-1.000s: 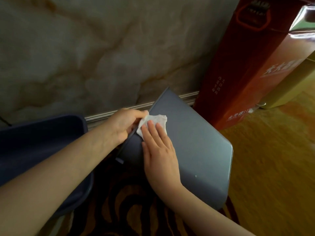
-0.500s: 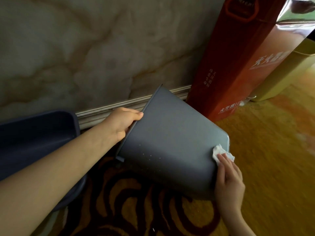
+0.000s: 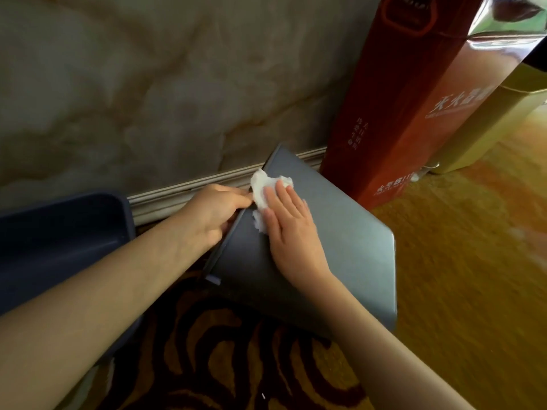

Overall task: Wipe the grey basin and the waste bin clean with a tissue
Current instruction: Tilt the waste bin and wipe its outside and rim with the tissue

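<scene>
The grey waste bin (image 3: 349, 244) lies tipped on its side on the floor, its open rim toward the left. My left hand (image 3: 211, 214) grips that rim at its upper part. My right hand (image 3: 291, 232) lies flat on the bin's upturned side and presses a crumpled white tissue (image 3: 262, 192) against it near the rim, right beside my left thumb. The grey basin (image 3: 59, 238) stands at the left, partly hidden behind my left forearm.
A marble-patterned wall (image 3: 162, 84) with a pale skirting board runs behind. A tall red box (image 3: 393, 113) leans against it right of the bin, with a yellowish container (image 3: 485, 128) beyond. A dark swirled rug (image 3: 236, 365) lies underneath, orange floor (image 3: 473, 261) at right.
My right hand slid the tissue from the rim down to the bin's bottom edge and has come back up to the rim. My left hand kept its grip on the rim.
</scene>
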